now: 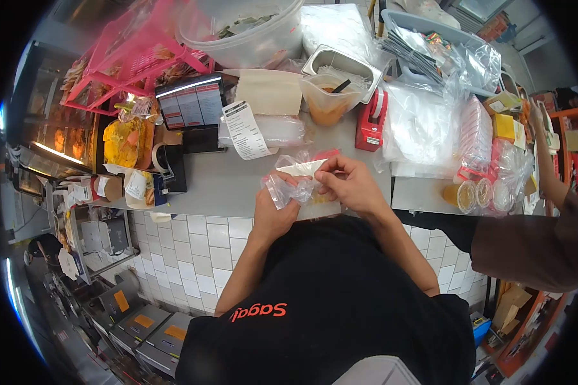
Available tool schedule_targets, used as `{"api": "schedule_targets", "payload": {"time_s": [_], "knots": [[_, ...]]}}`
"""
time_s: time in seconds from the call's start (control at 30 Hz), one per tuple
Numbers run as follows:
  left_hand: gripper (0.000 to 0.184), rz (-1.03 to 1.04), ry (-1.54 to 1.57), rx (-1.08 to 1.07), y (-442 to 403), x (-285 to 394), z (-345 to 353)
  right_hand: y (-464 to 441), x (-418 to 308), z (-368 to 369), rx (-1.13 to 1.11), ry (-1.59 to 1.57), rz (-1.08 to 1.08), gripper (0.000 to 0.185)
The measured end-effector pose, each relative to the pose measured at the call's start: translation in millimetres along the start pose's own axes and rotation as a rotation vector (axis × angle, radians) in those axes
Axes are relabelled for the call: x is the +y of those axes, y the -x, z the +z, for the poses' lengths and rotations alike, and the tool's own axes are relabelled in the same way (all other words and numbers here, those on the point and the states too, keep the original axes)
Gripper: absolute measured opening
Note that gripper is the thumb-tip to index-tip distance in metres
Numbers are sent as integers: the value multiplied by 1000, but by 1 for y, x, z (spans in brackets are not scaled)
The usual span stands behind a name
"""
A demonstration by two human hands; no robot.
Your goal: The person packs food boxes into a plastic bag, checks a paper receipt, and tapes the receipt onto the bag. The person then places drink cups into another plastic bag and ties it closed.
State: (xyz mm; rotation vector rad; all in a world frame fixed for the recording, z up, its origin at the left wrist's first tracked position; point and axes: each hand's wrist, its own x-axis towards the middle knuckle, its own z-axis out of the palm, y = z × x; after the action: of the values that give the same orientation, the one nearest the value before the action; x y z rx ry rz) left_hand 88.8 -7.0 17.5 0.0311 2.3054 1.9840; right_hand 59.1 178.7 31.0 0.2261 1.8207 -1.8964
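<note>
My left hand (273,213) is closed on a small clear plastic bag (291,191) above the near edge of the counter. The crumpled film stands up from between its thumb and fingers. Just to the right, my right hand (352,187) pinches at the side of the same bag with thumb and fingertips; the exact spot is partly hidden by the fingers. Behind and under both hands lies a white packet with red edges (305,168), mostly covered.
On the grey counter (205,186), a printed receipt (245,131) leans on a wrapped pack. Behind are a jug of orange sauce (327,102), a red tape dispenser (371,122) and a stack of clear bags (417,122). A tablet (191,104) stands left. A co-worker's arm (549,160) reaches in at right.
</note>
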Motion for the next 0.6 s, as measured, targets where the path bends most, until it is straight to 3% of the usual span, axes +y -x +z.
{"api": "schedule_targets", "payload": {"time_s": [0.17, 0.23, 0.27, 0.33, 0.6], "knots": [[20, -143, 23, 65, 0, 1, -7, 17, 13, 3, 51, -233, 16, 12], [22, -160, 91, 102, -5, 2, -9, 27, 25, 5, 61, 37, -279, 8], [22, -164, 96, 110, -8, -2, -9, 28, 25, 4, 53, 43, -275, 8], [20, -139, 79, 115, -11, -13, -10, 35, 27, 4, -25, 342, -397, 7], [17, -75, 72, 91, -21, 10, -2, 40, 12, 8, -68, 349, -380, 8]]}}
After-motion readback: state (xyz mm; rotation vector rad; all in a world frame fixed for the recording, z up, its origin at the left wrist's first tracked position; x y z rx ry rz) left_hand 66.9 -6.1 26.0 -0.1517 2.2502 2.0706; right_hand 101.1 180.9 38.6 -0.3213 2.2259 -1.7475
